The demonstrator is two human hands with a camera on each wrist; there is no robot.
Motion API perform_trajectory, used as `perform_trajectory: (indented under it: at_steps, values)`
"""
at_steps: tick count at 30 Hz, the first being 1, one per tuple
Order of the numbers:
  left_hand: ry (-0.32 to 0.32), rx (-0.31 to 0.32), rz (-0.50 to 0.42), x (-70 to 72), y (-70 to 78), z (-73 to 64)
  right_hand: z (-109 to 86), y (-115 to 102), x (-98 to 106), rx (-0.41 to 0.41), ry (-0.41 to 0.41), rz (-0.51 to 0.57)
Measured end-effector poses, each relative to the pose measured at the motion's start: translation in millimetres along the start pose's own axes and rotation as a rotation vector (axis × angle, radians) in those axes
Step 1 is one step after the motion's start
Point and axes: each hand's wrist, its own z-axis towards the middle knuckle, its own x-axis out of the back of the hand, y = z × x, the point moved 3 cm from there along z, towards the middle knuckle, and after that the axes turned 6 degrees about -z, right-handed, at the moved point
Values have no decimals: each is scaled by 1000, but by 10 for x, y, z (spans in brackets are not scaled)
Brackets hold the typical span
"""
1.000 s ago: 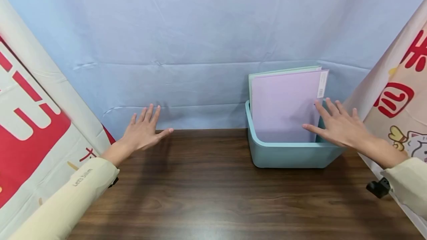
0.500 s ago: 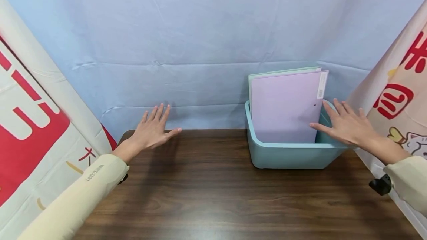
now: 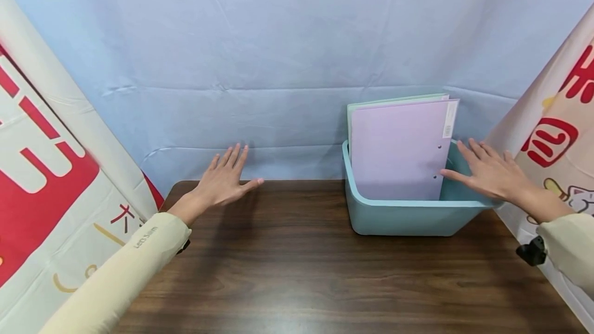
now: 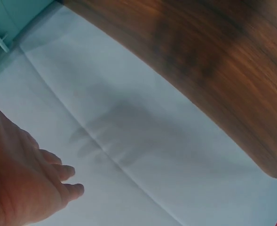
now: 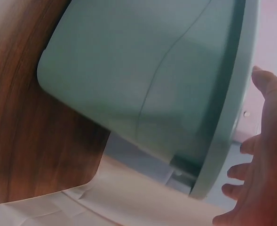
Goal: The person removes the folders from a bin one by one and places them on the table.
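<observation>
In the head view, a teal plastic bin [image 3: 417, 219] stands at the back right of the table. Upright in it lean a purple folder [image 3: 399, 151] and, behind that, a pale green folder [image 3: 349, 125]. My right hand [image 3: 496, 177] hovers over the bin's right side, fingers spread, holding nothing. The right wrist view has this hand [image 5: 265, 165] beside the rim of the bin [image 5: 227, 113]. My left hand [image 3: 220, 184] is over the table's back left, its fingers straight and holding nothing. Only part of the left hand [image 4: 25, 174] shows in the left wrist view.
The dark wooden table [image 3: 297, 272] spreads between both arms. Behind it hangs a pale blue cloth [image 3: 260, 66]. Printed cloths flank the left [image 3: 46, 179] and right [image 3: 552, 102] sides. A small black device [image 3: 532, 251] is on my right wrist.
My left hand has shifted to the right over the table. The right hand has moved slightly right, uncovering more of the purple folder's edge. Bin and folders have stayed put.
</observation>
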Motion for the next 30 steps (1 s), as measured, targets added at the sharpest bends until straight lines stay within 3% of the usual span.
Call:
perform_trajectory:
  at_steps: [16, 30]
  values:
    - [67, -91, -64, -111, 189, 159, 90, 212, -124, 41, -7, 13]
    - [118, -151, -209, -188, 416, 202, 176, 273, -242, 98, -17, 123]
